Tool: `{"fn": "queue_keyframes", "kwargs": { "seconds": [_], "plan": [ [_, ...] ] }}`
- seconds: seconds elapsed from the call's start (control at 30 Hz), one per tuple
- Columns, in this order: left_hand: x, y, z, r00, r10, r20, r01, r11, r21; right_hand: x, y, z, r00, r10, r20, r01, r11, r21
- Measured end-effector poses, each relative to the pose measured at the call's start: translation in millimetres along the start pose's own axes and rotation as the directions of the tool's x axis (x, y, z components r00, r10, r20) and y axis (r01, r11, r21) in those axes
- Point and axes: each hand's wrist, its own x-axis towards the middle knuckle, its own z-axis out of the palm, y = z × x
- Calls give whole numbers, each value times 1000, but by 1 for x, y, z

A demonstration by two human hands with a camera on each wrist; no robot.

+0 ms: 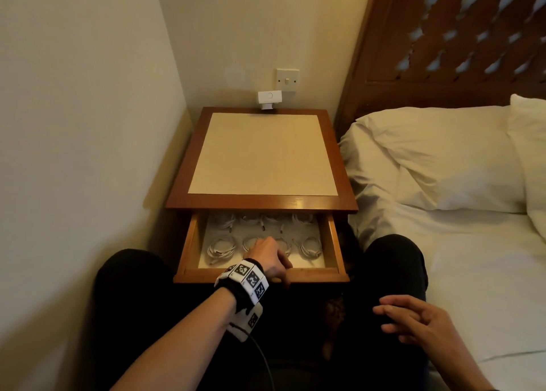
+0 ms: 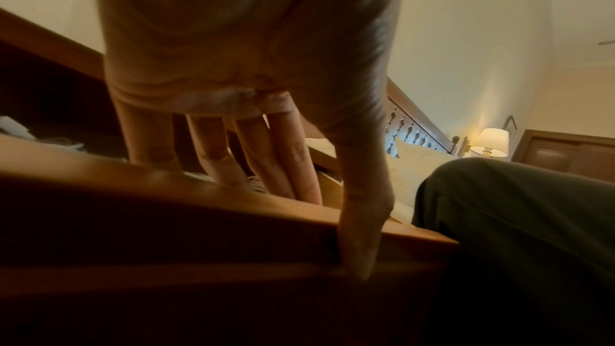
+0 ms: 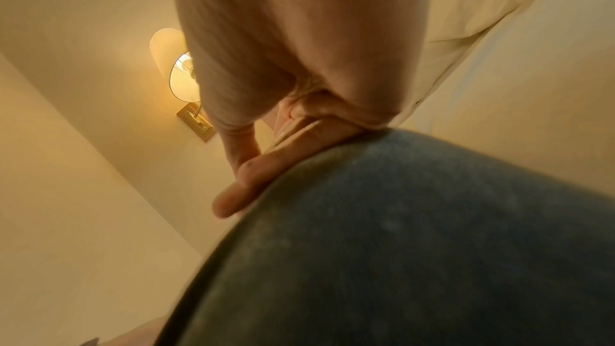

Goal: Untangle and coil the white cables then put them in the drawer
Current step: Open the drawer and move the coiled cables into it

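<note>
- Cables (image 1: 221, 247), white and wound into small coils, lie in two rows on the pale floor of the open drawer (image 1: 334, 243); none shows outside it in the head view, and how many there are I cannot count for sure, since the far row sits in shadow under the tabletop.
- Drawer stands pulled out from the bedside table (image 1: 263, 201), between the person's knees.
- Left hand (image 1: 270, 257) reaches over the drawer's front edge: the fingers (image 2: 266, 159) point down inside, straight and a little spread, touching or just above a coil in the near row, while the thumb (image 2: 361, 220) lies down the outer face of the front board. It looks like a loose hold across the front edge, not a grip on a cable.
- Right hand (image 1: 419, 321) rests flat on the right thigh, fingers straight and relaxed, holding nothing; the right wrist view shows the same.
- Step in hand, as I judge it: the coiling looks done and the last coil is being settled, or the drawer is about to be shut.
- Next move calls for lifting the fingers clear of the coils and pushing the front board evenly, so no loop springs up and catches under the tabletop.
- Pillow (image 1: 437, 160) and bed lie to the right; a wall switch (image 1: 287, 79) is above the table.
</note>
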Motion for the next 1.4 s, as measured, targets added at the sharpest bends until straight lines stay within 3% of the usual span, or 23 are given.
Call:
{"fn": "queue_keyframes", "kwargs": {
  "seconds": [0.27,0.37,0.43,0.5,0.57,0.63,0.73,0.8,0.97,1.0,1.1,1.17,1.27,1.33,1.4],
  "plan": [
    [31,8,-29,998,-44,-38,43,998,-35,0,-4,3,998,60,-19,-60,998,-9],
    [34,0,-32,998,-28,-51,16,977,-214,1,-5,3,997,67,-29,-67,998,-17],
    [25,-5,-34,982,-62,-179,-25,894,-447,2,-6,4,999,52,-11,-52,998,-26],
    [13,-10,-34,964,-178,-196,-12,711,-703,5,-4,2,1000,27,-6,-27,998,-61],
    [1,-20,-28,959,-283,-8,158,560,-813,7,-2,1,1000,23,-16,-24,997,-79],
    [-8,-33,-18,919,-351,181,354,531,-770,8,-1,0,1000,26,4,-25,995,-94],
    [-9,-53,1,852,-455,258,481,486,-730,5,-5,5,999,19,33,-15,995,-103],
    [-4,-62,14,841,-490,229,463,432,-774,3,-8,9,999,14,44,-10,995,-94],
    [10,-58,20,871,-451,195,332,248,-910,0,-9,15,999,26,27,-24,998,-59],
    [13,-58,21,871,-462,166,305,244,-921,-1,-11,15,999,29,18,-28,998,-58],
    [22,-61,21,890,-444,108,276,334,-901,-3,-13,14,998,54,22,-53,998,-28],
    [29,-60,16,899,-426,96,257,340,-905,-5,-17,12,997,71,28,-70,997,-41],
    [39,-54,3,872,-482,86,257,301,-919,-4,-17,11,997,81,16,-80,996,-48],
    [52,-50,-3,890,-455,39,244,402,-883,-4,-18,12,995,99,-4,-99,995,-33],
    [60,-44,-9,887,-460,37,269,450,-852,-2,-18,10,992,127,-18,-127,991,-48]
  ]
}}
